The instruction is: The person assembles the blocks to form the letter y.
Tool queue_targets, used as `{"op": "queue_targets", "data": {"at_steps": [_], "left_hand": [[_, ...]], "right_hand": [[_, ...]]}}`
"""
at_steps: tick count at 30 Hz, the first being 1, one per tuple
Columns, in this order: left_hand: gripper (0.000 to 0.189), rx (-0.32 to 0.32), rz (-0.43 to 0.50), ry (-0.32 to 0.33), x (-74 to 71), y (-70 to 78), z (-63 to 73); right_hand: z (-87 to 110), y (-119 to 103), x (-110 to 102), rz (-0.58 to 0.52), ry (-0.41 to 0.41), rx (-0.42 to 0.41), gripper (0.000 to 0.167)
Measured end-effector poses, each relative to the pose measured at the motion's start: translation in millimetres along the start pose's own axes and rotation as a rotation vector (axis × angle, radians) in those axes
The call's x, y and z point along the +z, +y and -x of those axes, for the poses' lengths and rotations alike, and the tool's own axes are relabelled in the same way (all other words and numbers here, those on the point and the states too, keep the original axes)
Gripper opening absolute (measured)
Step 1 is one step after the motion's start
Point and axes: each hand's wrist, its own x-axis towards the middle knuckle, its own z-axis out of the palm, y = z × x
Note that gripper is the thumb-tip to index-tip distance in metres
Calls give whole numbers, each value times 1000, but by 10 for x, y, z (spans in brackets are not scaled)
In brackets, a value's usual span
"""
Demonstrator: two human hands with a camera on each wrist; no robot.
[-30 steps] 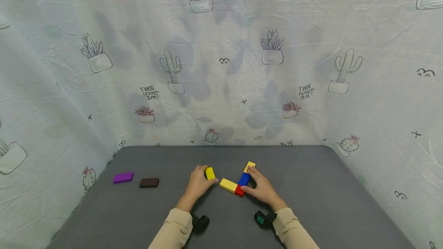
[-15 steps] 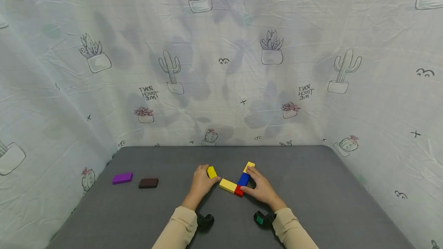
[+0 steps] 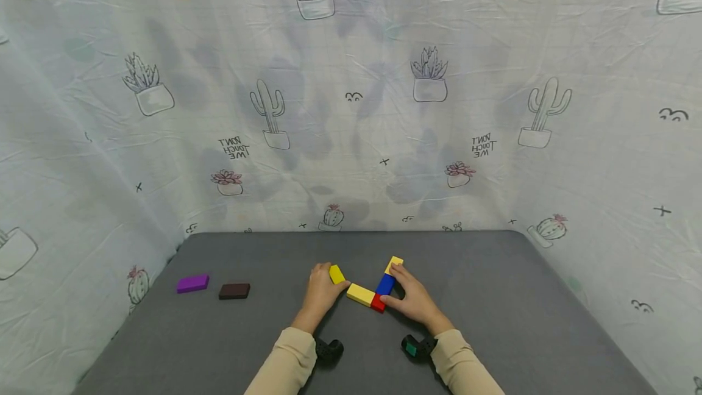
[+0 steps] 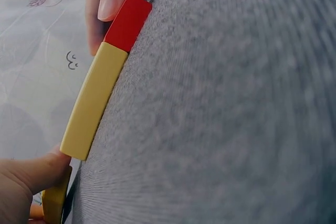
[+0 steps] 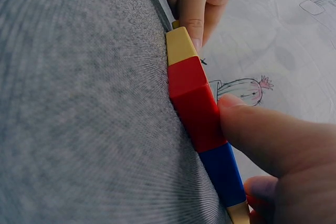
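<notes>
My left hand [image 3: 320, 292] pinches a bright yellow block [image 3: 337, 274] between thumb and fingers. Its thumb tip lies right at the left end of a pale yellow block [image 3: 360, 295]. That block meets a red block [image 3: 377, 303], from which a blue block [image 3: 386, 284] and a second pale yellow block [image 3: 393, 263] run away to the back, making a V. My right hand [image 3: 412, 298] grips this right arm of blocks, thumb against the red block [image 5: 197, 116] and fingers along the far end. In the left wrist view, the bright yellow block [image 4: 55, 198] is partly hidden by the thumb.
A purple block [image 3: 192, 283] and a dark brown block [image 3: 234, 291] lie on the left part of the grey table [image 3: 482, 346]. A pale curtain [image 3: 351, 139] printed with cacti hangs behind the table and along both sides.
My left hand has moved a little to the right with the bright yellow block, which has turned slightly, bringing it closer to the pale yellow one. The right hand stays in place.
</notes>
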Motion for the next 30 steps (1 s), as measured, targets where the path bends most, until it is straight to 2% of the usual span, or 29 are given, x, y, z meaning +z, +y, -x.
{"op": "queue_targets", "data": {"at_steps": [7, 17, 23, 30], "left_hand": [[65, 1, 15, 22, 1, -18, 21], [63, -6, 21, -21, -36, -30, 59], [48, 38, -1, -11, -62, -23, 99], [49, 43, 11, -8, -49, -31, 127]], "right_hand": [[-2, -18, 0, -7, -2, -4, 78], [3, -14, 2, -11, 3, -13, 77], [12, -14, -10, -20, -5, -6, 77], [10, -20, -22, -23, -5, -5, 77]]}}
